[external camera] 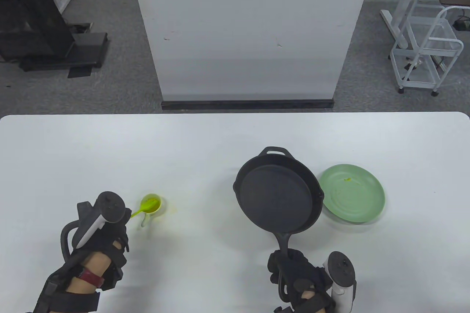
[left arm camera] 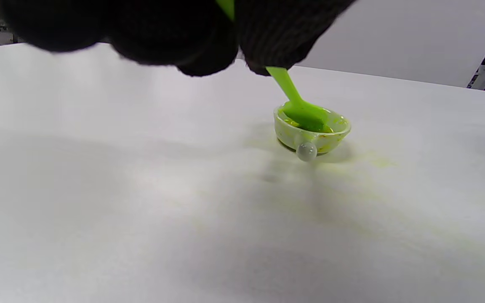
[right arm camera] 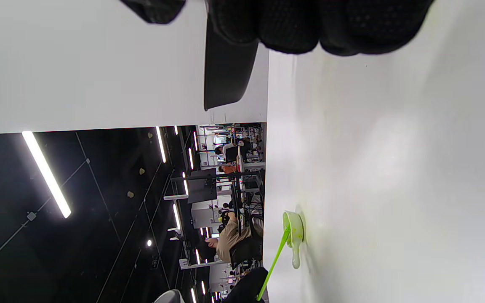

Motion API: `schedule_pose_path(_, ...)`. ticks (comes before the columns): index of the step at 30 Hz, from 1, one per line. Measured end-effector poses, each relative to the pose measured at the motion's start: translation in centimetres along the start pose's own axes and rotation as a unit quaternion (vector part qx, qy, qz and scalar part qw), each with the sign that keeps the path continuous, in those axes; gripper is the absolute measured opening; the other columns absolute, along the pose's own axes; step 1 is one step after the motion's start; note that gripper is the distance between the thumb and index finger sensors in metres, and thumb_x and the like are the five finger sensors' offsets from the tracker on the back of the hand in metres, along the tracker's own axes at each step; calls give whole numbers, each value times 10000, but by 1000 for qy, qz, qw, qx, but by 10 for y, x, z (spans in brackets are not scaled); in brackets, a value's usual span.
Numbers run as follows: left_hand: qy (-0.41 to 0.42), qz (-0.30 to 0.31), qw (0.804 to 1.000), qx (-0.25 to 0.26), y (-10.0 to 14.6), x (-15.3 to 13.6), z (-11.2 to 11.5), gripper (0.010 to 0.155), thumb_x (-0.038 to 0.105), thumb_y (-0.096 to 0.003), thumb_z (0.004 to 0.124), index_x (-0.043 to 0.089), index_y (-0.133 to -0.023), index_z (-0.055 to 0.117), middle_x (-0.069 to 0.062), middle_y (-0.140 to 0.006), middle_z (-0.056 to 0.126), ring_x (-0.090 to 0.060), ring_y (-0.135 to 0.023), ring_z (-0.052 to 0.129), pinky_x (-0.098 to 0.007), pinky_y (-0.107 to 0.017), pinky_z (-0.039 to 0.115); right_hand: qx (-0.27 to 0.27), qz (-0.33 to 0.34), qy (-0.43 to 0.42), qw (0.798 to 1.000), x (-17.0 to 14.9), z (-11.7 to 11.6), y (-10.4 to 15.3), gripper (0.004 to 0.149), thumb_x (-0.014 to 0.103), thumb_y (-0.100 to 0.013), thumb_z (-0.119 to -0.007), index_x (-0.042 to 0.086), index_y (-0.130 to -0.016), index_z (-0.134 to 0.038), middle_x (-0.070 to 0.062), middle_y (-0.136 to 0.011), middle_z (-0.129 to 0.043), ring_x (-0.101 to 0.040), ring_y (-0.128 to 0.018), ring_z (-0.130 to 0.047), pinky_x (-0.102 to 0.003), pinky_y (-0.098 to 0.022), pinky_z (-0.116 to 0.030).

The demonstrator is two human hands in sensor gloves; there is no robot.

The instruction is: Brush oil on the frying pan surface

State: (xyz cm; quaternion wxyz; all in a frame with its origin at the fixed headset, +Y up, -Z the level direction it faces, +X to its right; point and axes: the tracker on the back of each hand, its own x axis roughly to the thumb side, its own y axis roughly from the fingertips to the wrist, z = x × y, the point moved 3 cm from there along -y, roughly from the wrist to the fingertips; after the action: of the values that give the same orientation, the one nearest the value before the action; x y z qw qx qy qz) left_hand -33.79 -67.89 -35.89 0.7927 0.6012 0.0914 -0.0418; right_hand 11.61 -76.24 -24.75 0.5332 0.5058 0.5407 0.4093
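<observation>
A black cast-iron frying pan (external camera: 278, 194) is held tilted above the table, its inside facing left and up. My right hand (external camera: 293, 272) grips its handle (external camera: 285, 243) near the table's front edge; part of the pan (right arm camera: 225, 75) shows in the right wrist view. My left hand (external camera: 110, 232) holds a green brush (external camera: 141, 209) by its handle. The brush head (left arm camera: 305, 115) sits in a small clear oil cup (left arm camera: 312, 132) with yellow-green oil. The cup (external camera: 151, 204) stands on the table just right of my left hand and also shows in the right wrist view (right arm camera: 294, 233).
A light green plate (external camera: 352, 193) lies on the table just right of the pan, with a small yellow smear on it. The table (external camera: 205, 144) is white, with faint yellow oil stains around the cup. A white panel stands beyond the far edge.
</observation>
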Motion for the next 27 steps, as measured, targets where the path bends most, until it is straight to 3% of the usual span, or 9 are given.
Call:
schedule_pose_path(14, -49, 6, 999, 10, 19, -8, -4, 552, 253, -477, 738, 355, -1014, 662, -127, -878, 703, -307, -524, 811, -499, -434, 736, 0, 2, 3, 1000, 0, 0, 1, 479, 414, -447, -694, 55, -762, -653, -244, -779, -696, -484, -674, -733, -436, -426, -751)
schedule_pose_path(20, -20, 20, 999, 38, 20, -7, -10, 544, 261, -474, 740, 342, -1008, 677, -125, -865, 721, -304, -511, 822, -496, -425, 745, -1, 2, 4, 1000, 0, 0, 1, 478, 414, -449, -692, 56, -763, -651, -245, -782, -692, -486, -679, -726, -438, -430, -747)
schedule_pose_path(27, -29, 11, 999, 18, 15, -9, -2, 541, 268, -475, 739, 344, -1007, 677, -122, -862, 726, -297, -507, 828, -490, -421, 752, -4, 2, 3, 1000, 0, 0, 1, 479, 412, -448, -694, 53, -763, -651, -246, -781, -692, -488, -679, -725, -440, -429, -747)
